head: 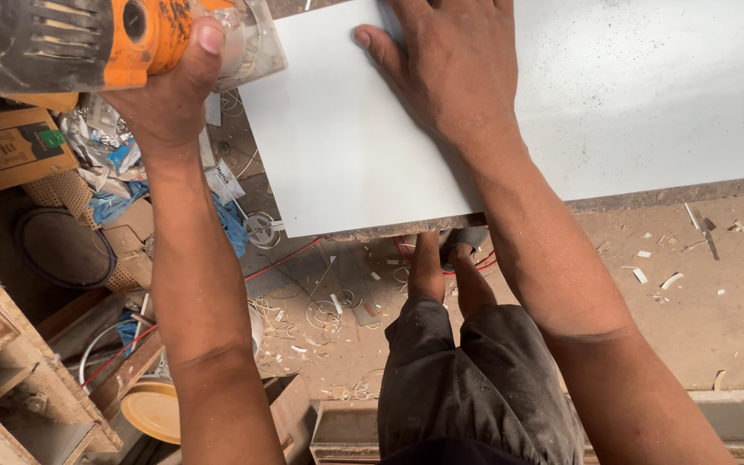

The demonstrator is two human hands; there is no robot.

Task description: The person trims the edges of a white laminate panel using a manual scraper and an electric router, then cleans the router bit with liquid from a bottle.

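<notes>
White board (pixel 346 146) edge under right hand (pixel 454 69); left hand (pixel 170 95) grips orange trimmer (pixel 114 39).

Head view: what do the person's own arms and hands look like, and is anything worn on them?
Both arms are bare to the frame edge: no sleeves, gloves, watch or rings visible. The left hand and right hand look ungloved. Fine pale dust speckles both forearms.

Both forearms are bare and dusted with fine sawdust, no sleeves in view. Dark grey, dust-streaked trousers (pixel 475 387) cover the legs; the feet are bare.
</notes>
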